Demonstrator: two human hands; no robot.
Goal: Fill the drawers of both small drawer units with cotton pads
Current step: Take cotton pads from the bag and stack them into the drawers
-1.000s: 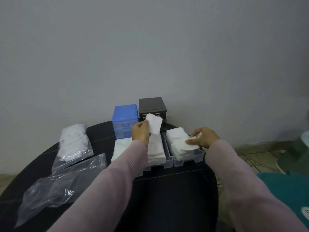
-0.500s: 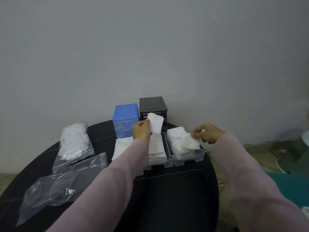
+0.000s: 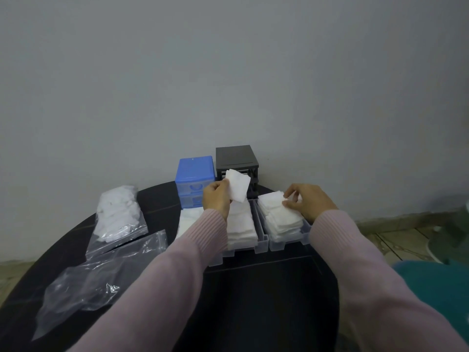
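A blue drawer unit (image 3: 194, 171) and a black drawer unit (image 3: 236, 157) stand at the back of the dark round table (image 3: 266, 301). In front of them lie clear drawers taken out of the units: the right drawer (image 3: 289, 243) and the middle drawer (image 3: 261, 243) are piled with white square cotton pads. My left hand (image 3: 215, 200) holds one square pad (image 3: 237, 185) up in front of the black unit. My right hand (image 3: 308, 203) rests on the pads in the right drawer, thumb and fingers pinching at the top of the pile (image 3: 281, 214).
A clear bag of white cotton pads (image 3: 116, 214) lies at the table's left. An empty-looking clear bag (image 3: 96, 283) lies nearer me. A grey wall is right behind the units. A teal object (image 3: 431, 283) sits beyond the table's right edge.
My right hand has laid its pad down on the right drawer's pile and now rests on the stack. My left hand keeps its pad raised, almost unmoved.
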